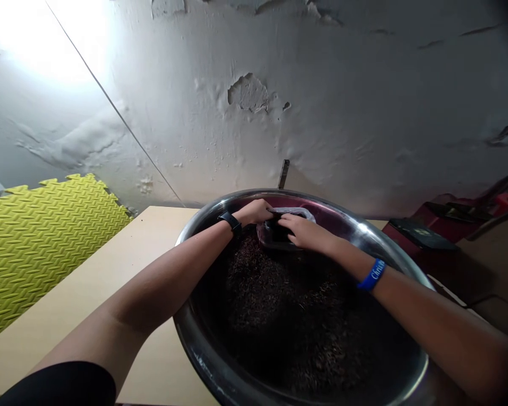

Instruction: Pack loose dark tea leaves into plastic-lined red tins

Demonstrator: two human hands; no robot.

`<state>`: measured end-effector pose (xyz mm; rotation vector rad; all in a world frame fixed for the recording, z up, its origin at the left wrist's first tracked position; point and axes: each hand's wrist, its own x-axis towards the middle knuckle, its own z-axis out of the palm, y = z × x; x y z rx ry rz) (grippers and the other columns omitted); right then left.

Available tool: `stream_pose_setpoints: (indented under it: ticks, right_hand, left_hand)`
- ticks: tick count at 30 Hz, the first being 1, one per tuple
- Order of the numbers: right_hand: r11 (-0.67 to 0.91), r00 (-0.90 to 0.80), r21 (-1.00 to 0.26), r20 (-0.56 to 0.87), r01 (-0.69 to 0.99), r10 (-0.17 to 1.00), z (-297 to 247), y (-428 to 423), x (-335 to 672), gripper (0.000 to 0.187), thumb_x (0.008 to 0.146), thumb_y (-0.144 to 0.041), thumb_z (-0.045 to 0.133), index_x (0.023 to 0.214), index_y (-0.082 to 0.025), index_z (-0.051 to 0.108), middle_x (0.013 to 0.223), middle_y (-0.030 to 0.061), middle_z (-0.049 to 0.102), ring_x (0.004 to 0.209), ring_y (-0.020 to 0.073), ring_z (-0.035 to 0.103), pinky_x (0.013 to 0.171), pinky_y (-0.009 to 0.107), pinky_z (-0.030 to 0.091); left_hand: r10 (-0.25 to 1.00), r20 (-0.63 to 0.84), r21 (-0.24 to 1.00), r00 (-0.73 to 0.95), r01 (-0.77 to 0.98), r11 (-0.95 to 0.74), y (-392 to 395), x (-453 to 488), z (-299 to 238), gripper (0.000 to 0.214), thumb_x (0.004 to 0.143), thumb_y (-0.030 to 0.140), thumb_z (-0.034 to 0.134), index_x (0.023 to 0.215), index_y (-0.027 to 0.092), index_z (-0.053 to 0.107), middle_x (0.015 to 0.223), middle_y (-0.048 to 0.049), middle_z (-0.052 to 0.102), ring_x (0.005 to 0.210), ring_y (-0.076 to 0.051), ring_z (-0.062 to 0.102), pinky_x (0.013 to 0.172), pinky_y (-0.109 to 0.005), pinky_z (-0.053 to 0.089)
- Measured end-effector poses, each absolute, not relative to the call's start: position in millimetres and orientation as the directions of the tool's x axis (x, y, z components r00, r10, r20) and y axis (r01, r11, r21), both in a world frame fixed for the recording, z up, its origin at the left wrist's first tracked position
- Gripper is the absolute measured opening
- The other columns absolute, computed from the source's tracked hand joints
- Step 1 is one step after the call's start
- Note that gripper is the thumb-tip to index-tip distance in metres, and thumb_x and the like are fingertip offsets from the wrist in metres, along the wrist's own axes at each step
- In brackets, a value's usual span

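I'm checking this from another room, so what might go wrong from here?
The plastic tub, gripped by the left hand and right hand, sits low over the dark grains, so a slip might tip it into them. Leaning across the rim of the steel bowl might also shift the bowl.

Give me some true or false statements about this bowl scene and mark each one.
The left hand wears a black watch. True.
The right hand wears a red wristband. False: its wristband is blue.
Both hands hold a see-through plastic tub at the far side of the bowl. True.
The big bowl is made of glass. False: the bowl is shiny metal, and it holds dark grains.
The wall ahead is smooth and unbroken. False: its white paint is peeling.
The bowl stands on a pale table. True.
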<state>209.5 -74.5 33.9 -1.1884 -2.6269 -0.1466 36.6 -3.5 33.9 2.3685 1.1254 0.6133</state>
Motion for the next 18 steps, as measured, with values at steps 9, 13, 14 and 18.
stream_pose_setpoints:
  ticks: [9,13,14,18]
  right_hand:
    - [0.730,-0.669,-0.187,0.300,0.658,0.680,47,-105,188,0.025,0.086,-0.030,0.045,0.095,-0.019,0.066,0.097,0.0056,0.067,0.090,0.0195,0.060,0.081,0.032,0.043]
    - [0.747,-0.855,-0.422,-0.180,0.513,0.485,36,-135,165,0.034,0.076,-0.045,0.058,0.098,-0.020,0.066,0.089,0.0024,0.068,0.078,0.0159,0.061,0.067,0.024,0.044]
    - [0.731,-0.842,-0.419,-0.310,0.538,0.442,30,-139,162,0.041,0.072,-0.048,0.062,0.101,-0.019,0.066,0.090,0.0030,0.068,0.077,0.0165,0.061,0.064,0.024,0.044]
    - [0.674,-0.688,-0.293,-0.576,0.678,0.442,18,-129,171,0.051,0.063,-0.050,0.067,0.103,-0.017,0.066,0.085,0.0041,0.068,0.070,0.0175,0.061,0.057,0.025,0.044]
  left_hand:
    - [0.782,0.225,0.538,0.582,0.594,-0.597,-2,36,32,0.019,0.069,0.025,0.048,0.060,0.013,0.059,0.051,0.0022,0.046,0.049,-0.008,0.035,0.046,-0.023,0.027]
    - [0.786,0.235,0.506,0.572,0.618,-0.601,0,37,30,0.024,0.070,0.031,0.050,0.064,0.012,0.063,0.053,0.0007,0.050,0.050,-0.009,0.038,0.048,-0.023,0.029]
    - [0.789,0.230,0.496,0.569,0.629,-0.598,1,38,30,0.025,0.071,0.032,0.050,0.065,0.012,0.064,0.053,0.0003,0.051,0.050,-0.009,0.039,0.048,-0.023,0.030]
    - [0.786,0.248,0.461,0.566,0.645,-0.610,1,35,36,0.024,0.072,0.029,0.050,0.069,0.011,0.066,0.058,-0.0024,0.057,0.055,-0.011,0.046,0.052,-0.022,0.032]
